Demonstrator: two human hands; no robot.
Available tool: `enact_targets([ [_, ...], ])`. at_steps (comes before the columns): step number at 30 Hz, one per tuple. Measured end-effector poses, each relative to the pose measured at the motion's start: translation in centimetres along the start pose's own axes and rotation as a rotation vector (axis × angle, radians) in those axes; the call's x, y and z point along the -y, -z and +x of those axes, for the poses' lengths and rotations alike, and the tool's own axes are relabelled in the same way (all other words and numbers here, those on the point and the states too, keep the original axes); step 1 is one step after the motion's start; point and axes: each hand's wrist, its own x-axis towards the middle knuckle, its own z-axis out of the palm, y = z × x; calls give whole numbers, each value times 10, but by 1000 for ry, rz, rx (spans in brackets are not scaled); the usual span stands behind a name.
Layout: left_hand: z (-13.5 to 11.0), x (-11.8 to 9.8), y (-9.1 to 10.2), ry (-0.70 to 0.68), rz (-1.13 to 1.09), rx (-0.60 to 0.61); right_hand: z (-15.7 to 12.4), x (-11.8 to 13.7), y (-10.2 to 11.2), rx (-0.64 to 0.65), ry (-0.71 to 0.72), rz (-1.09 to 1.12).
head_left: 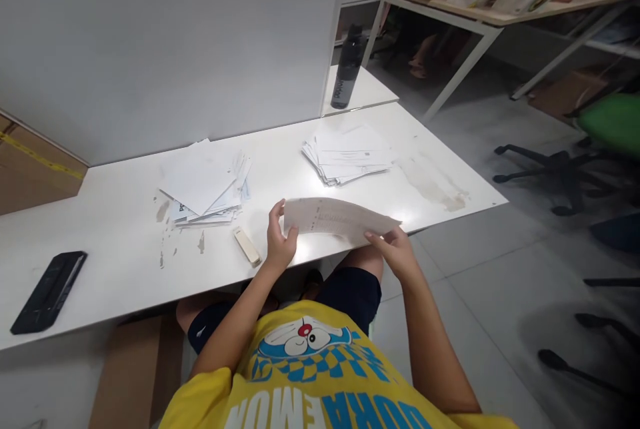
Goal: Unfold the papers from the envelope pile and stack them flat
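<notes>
A printed sheet of paper [337,217] is stretched between my two hands above the front edge of the white table. My left hand [281,239] grips its left end, thumb on the near side. At the opposite end, my right hand [393,249] pinches the lower right corner. The sheet bows slightly, and whether it is one layer or more I cannot tell. Just left of my left hand lies a cream-coloured stapler [247,246]. Beyond the sheet sits a stack of printed papers [350,154]; a looser paper pile [203,182] rests to the left.
On the white table [120,262] a black flat device [49,292] lies far left, near a cardboard box [37,166]. A dark bottle [349,68] stands at the back right against the partition [165,42]. A green chair [613,122] is off to the right.
</notes>
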Motion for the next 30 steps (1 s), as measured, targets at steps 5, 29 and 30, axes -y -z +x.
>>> enact_targets([
  [5, -8, 12, -11, 1, -86, -41, -4, -6, -3, -47, 40, -4],
  [29, -142, 15, 97, 83, 468, -334, -15, -14, -26, 640, -297, -320],
  [30, -141, 15, 96, 53, 500, -312, -12, -11, -24, 645, -314, -313],
])
